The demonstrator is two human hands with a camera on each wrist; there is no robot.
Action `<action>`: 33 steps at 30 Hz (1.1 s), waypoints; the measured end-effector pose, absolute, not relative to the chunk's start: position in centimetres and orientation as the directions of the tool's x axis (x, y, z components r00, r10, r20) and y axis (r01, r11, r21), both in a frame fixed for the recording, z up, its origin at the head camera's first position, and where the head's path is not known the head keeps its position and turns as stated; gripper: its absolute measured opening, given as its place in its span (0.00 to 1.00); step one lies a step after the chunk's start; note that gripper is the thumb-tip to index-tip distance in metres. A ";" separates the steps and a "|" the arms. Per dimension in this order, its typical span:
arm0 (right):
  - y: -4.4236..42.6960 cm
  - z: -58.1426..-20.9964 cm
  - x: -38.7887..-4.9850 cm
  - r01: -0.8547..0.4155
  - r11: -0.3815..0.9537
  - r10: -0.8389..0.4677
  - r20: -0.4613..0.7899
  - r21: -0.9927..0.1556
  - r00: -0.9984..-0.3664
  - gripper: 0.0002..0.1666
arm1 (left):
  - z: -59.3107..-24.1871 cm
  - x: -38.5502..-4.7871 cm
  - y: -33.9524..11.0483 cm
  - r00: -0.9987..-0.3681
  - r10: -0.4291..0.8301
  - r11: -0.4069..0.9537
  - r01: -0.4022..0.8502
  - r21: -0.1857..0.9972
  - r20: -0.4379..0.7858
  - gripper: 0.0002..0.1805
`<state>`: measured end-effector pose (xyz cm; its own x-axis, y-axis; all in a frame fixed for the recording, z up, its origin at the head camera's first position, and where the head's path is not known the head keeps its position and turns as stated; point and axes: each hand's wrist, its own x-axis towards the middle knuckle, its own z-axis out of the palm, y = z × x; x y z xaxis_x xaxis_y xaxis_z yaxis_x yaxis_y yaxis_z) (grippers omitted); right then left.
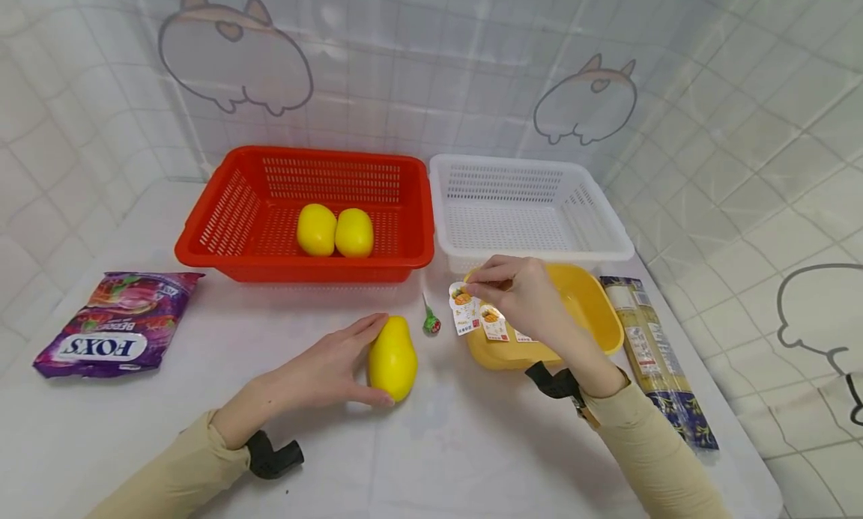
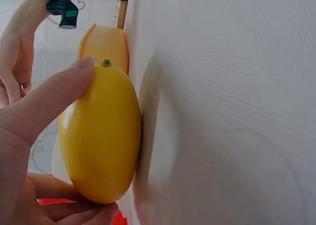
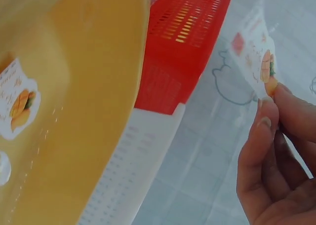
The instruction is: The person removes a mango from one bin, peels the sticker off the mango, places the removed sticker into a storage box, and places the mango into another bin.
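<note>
My left hand (image 1: 313, 373) grips a yellow mango (image 1: 393, 358) lying on the white table. In the left wrist view the thumb presses near the stem of the mango (image 2: 101, 136), and the other fingers lie round its opposite end. Between thumb and fingertips, my right hand (image 1: 529, 298) pinches a small white label (image 1: 465, 313) with a mango picture. This label (image 3: 256, 57) is raised beside the yellow tub (image 1: 612, 328). Other mango labels (image 1: 494, 324) lie at the tub's near left side; the right hand partly covers them.
A red basket (image 1: 323, 268) with two yellow mangoes (image 1: 315, 231) stands at the back, touching or close beside a white basket (image 1: 539, 255). A lollipop (image 1: 431, 323) lies between the hands. A purple Fox's bag (image 1: 121, 324) is left; a long clear-and-blue package (image 1: 657, 362) is right.
</note>
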<state>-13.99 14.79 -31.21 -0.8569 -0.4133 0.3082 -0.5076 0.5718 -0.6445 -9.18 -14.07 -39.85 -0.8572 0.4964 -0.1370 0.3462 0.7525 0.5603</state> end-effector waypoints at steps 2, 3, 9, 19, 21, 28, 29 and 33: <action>14.9 -31.2 -14.2 -0.511 0.585 -0.411 0.313 -0.630 -0.856 0.03 | -39.8 -9.2 -14.1 -0.857 0.496 0.752 0.344 0.562 -0.141 0.66; 15.0 -31.1 -14.3 -0.514 0.590 -0.410 0.317 -0.623 -0.855 0.03 | -39.8 -9.2 -14.1 -0.855 0.499 0.752 0.348 0.561 -0.139 0.66; 15.4 -31.1 -14.6 -0.516 0.628 -0.420 0.304 -0.583 -0.855 0.03 | -39.8 -9.1 -14.1 -0.857 0.494 0.756 0.342 0.558 -0.145 0.66; 16.1 -31.4 -15.8 -0.517 0.684 -0.458 0.249 -0.514 -0.854 0.03 | -39.8 -9.2 -14.1 -0.859 0.488 0.760 0.330 0.561 -0.156 0.67; 16.3 -31.4 -16.2 -0.517 0.689 -0.470 0.230 -0.508 -0.852 0.04 | -39.8 -9.2 -14.1 -0.858 0.488 0.760 0.327 0.562 -0.160 0.67; 17.2 -31.2 -17.1 -0.534 0.684 -0.502 0.209 -0.498 -0.839 0.03 | -39.7 -9.2 -14.1 -0.858 0.491 0.758 0.335 0.560 -0.152 0.67; 17.3 -31.3 -17.2 -0.537 0.683 -0.506 0.211 -0.495 -0.837 0.03 | -39.7 -9.2 -14.1 -0.857 0.492 0.757 0.336 0.560 -0.151 0.67; 17.9 -31.5 -17.7 -0.533 0.691 -0.515 0.185 -0.488 -0.837 0.04 | -39.8 -9.2 -14.0 -0.856 0.494 0.755 0.334 0.564 -0.153 0.67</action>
